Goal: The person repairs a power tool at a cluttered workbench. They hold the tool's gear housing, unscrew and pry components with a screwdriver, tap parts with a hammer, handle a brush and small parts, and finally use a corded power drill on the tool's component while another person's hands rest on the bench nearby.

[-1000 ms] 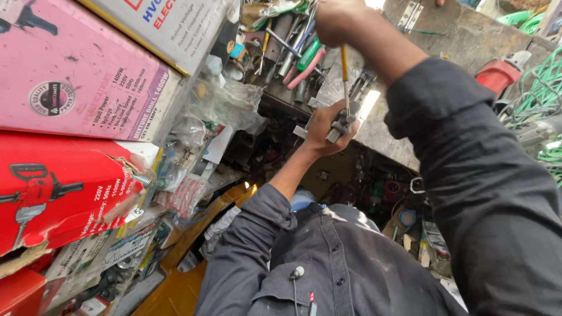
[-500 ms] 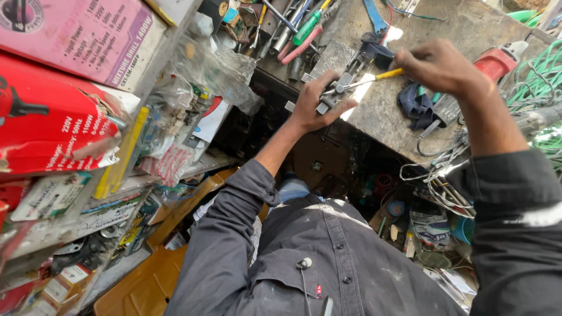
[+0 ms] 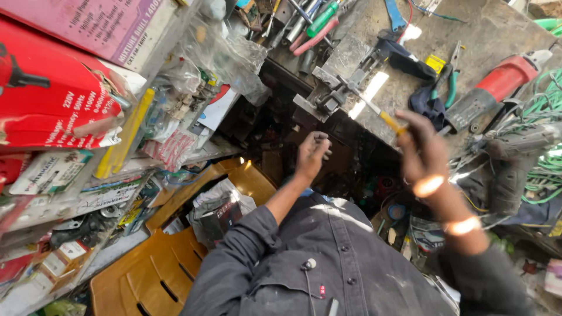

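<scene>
One screwdriver (image 3: 374,111) in right hand (image 3: 424,155) grip, tip up-left toward vise (image 3: 336,93); left hand (image 3: 312,153) loosely curled, empty.

Right hand (image 3: 424,155) seemingly gripping yellow-handled screwdriver (image 3: 380,114) near vise (image 3: 336,93)

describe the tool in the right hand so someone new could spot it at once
Start at the grey workbench along the top of the view, then find the small metal vise at its near edge. From the vise a thin shaft runs to the blurred right hand: a screwdriver, the only tool with a yellow handle.
</scene>
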